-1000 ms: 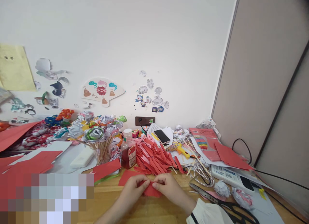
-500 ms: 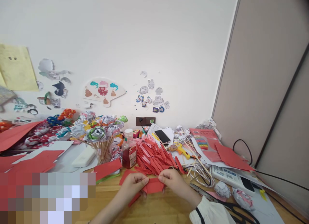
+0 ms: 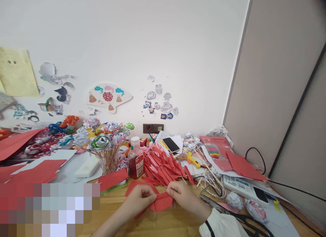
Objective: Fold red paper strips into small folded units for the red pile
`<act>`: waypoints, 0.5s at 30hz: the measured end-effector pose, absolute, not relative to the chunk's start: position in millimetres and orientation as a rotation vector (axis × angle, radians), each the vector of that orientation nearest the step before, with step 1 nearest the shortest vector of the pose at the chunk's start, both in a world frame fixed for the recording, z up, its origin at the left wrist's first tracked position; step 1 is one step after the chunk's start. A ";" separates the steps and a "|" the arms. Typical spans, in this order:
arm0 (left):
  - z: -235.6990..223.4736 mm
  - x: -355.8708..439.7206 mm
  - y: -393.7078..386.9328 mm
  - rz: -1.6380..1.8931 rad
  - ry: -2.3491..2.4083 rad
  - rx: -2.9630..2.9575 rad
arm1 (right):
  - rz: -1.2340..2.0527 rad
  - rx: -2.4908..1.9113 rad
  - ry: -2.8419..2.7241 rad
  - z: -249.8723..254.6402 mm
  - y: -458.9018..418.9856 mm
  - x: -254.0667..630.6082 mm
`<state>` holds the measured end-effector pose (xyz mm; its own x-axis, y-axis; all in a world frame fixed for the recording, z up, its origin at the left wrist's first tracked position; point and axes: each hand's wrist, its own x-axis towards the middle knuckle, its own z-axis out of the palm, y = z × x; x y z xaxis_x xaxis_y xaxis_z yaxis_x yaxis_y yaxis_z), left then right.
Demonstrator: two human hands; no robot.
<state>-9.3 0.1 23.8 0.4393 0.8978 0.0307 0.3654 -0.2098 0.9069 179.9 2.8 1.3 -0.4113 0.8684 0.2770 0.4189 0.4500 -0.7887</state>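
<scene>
Between my two hands is a small piece of red paper (image 3: 163,203) with a narrow fold along its far edge. My left hand (image 3: 142,198) pinches its left end between thumb and fingers. At the right end, my right hand (image 3: 179,193) pinches the same edge. Another red sheet (image 3: 136,185) lies on the wooden table (image 3: 122,221), partly hidden by my left hand. Just beyond my hands is a heap of folded red paper strips (image 3: 163,164).
A bottle of red liquid (image 3: 136,162) and a cup of paper flowers on sticks (image 3: 108,164) stand left of the heap. To the right lie a yellow glue gun (image 3: 193,159), a beaded string (image 3: 212,186), large scissors (image 3: 236,215) and crumpled paper balls (image 3: 234,200).
My hands have moved apart along the red paper, showing more of it. Its folded far edge now shows between my pinching fingers, and the paper has tilted slightly.
</scene>
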 end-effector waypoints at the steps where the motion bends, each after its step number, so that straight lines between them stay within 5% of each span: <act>1: 22.4 -8.6 -0.7 0.732 1.097 1.849 | 0.841 -1.063 -2.044 1.5 0.6 177.3; 10: 7.0 -4.2 -7.6 0.562 1.208 2.151 | 0.865 -0.993 -1.952 8.4 -11.4 160.0; 15: 1.6 2.4 -6.9 0.604 1.114 1.831 | 0.899 -0.953 -1.787 6.3 -10.3 158.5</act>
<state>2.4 -6.9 1.6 0.4787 0.8772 -0.0373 0.4475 -0.2072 0.8699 158.5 -10.3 6.3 -0.3050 0.8796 0.3650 0.2309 0.4401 -0.8677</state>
